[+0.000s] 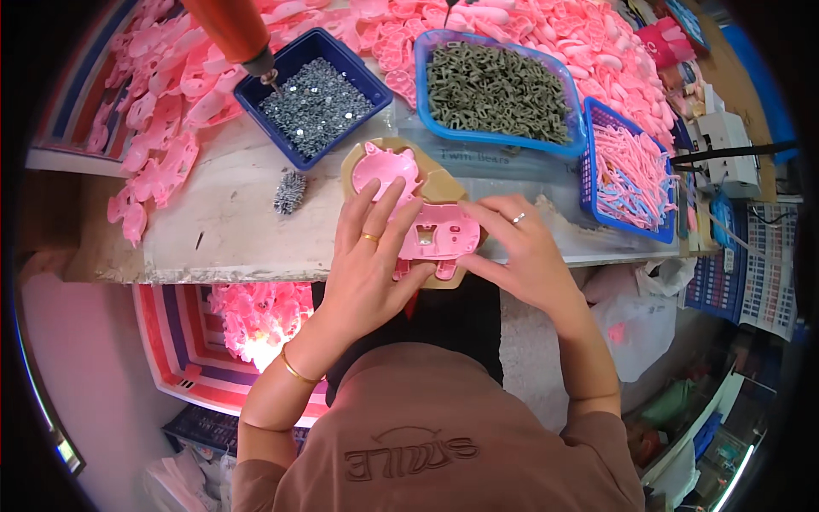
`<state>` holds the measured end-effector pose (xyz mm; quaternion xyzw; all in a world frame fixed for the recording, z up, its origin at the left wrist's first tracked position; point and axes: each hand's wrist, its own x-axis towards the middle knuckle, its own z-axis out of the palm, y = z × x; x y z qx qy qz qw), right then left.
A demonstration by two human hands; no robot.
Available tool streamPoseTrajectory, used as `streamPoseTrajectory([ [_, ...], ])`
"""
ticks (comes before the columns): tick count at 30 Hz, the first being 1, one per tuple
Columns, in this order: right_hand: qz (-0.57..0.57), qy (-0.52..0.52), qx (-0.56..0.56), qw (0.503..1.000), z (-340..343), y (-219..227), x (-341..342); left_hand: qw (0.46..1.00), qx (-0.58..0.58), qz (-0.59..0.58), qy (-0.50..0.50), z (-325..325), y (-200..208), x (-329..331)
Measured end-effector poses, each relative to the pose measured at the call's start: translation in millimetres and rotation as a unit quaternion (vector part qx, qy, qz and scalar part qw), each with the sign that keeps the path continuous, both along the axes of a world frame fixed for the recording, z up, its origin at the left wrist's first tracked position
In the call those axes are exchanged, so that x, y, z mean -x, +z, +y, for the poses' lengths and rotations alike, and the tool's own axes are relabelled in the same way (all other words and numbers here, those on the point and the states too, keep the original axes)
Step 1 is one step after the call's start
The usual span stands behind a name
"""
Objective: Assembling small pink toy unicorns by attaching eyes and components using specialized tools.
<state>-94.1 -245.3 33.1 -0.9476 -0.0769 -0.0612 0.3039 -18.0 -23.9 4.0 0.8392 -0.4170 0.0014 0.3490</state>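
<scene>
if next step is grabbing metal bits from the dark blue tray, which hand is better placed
Probably the left hand: it is nearer the dark blue tray, while the right hand is at the right side of the pink shell, farther off.

Pale wkbench (247, 239) w/ navy tub (350, 131); blue tray (478, 140); blue basket (621, 222); tan base (444, 183); metal clump (290, 193); pink pcs (166, 171)

Two hands, one left hand (368, 256) and one right hand (536, 256), are wearing two rings (518, 218) in all and meeting at one pink shell (439, 247), which is sitting in one tan holder (440, 181) at the desk's (230, 226) near edge. Toward the far edge three containers are standing: one dark blue tray (309, 162), one light-blue-rimmed tray (495, 143) and, rightmost, one blue basket (589, 183). One orange driver (226, 30) is hanging nearby. Pink parts (162, 162) along the far edge are running beyond counting.
</scene>
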Motion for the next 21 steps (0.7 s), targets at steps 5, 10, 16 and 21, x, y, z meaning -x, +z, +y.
streamPoseTrajectory([
  [5, -0.029, 0.015, 0.044, 0.999, -4, -2, -1, 0.999, -0.030, -0.033, -0.011, -10, -5, -1],
  [10, -0.031, 0.034, 0.045, 0.998, -8, -5, -1, 0.999, -0.037, -0.028, -0.004, -13, -2, 1],
  [16, -0.012, 0.024, 0.040, 0.999, -5, -8, -3, 0.999, -0.044, -0.024, -0.008, -15, -5, 3],
  [21, -0.003, 0.062, -0.025, 0.998, -20, -5, -16, 0.998, -0.058, -0.015, 0.007, -16, -4, 4],
])
